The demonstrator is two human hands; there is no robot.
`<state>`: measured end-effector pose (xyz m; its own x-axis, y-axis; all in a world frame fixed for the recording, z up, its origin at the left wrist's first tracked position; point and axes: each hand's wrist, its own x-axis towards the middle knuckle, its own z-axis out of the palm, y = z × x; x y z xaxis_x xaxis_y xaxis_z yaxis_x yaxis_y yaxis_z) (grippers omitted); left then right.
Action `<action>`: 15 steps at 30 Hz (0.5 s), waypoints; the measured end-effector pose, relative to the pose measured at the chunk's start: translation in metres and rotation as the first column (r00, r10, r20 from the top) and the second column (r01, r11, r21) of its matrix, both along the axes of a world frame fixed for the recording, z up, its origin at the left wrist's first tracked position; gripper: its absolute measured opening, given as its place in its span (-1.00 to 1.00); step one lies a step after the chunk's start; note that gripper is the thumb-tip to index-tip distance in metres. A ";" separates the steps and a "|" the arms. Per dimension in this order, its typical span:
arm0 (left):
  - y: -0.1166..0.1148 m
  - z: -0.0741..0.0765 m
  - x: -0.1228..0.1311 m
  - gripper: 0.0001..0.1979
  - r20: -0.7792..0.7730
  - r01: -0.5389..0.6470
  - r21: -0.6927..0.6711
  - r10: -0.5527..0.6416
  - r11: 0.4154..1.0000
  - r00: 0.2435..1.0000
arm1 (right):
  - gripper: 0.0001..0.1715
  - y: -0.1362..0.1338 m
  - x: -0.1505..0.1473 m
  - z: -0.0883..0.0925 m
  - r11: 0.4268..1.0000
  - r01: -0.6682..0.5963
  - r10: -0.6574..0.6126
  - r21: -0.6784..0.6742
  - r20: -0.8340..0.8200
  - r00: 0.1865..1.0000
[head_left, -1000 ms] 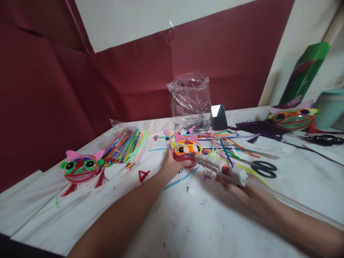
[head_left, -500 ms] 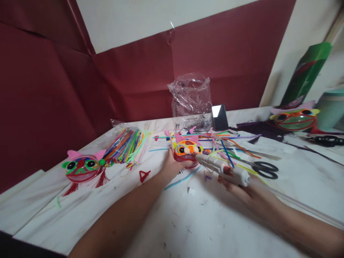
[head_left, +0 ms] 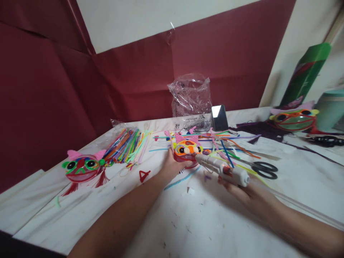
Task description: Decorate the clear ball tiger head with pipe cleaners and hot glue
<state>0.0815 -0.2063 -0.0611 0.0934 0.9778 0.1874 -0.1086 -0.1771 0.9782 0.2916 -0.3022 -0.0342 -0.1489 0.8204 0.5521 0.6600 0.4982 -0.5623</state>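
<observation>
Close to the middle of the table, my left hand (head_left: 174,165) grips the lower left side of a round animal-face ornament (head_left: 187,147) with pink ears, black eyes and orange and yellow pipe-cleaner trim. A white hot glue gun (head_left: 212,163) is held in my right hand (head_left: 233,188), fingers wrapped round its handle. Its nozzle points left and sits at the ornament's lower right edge; whether it touches cannot be made out. A long clear glue stick (head_left: 295,204) trails from the gun's rear.
A finished-looking animal-face ornament (head_left: 82,166) lies left, beside bundled pipe cleaners (head_left: 125,145); another ornament (head_left: 294,119) lies far right. Scissors (head_left: 264,169) and loose pipe cleaners are right of centre. A phone (head_left: 219,117) leans by a plastic bag (head_left: 190,100). A red bent piece (head_left: 144,175) lies in front.
</observation>
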 end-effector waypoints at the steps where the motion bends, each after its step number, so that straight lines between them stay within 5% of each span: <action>1: 0.000 0.000 0.000 -0.25 -0.006 0.001 0.002 -0.001 1.000 1.000 | -0.67 0.000 0.000 -0.001 1.000 0.003 -0.003 0.003 0.009 1.000; 15: -0.006 0.010 0.003 -0.21 -0.012 -0.025 -0.048 0.025 0.999 1.000 | -0.66 0.000 0.000 -0.003 1.000 -0.010 0.011 -0.017 0.018 1.000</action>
<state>0.0849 -0.2123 -0.0512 0.0708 0.9877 0.1391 -0.0939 -0.1323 0.9868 0.2915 -0.3026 -0.0375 -0.1672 0.8282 0.5350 0.6648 0.4954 -0.5591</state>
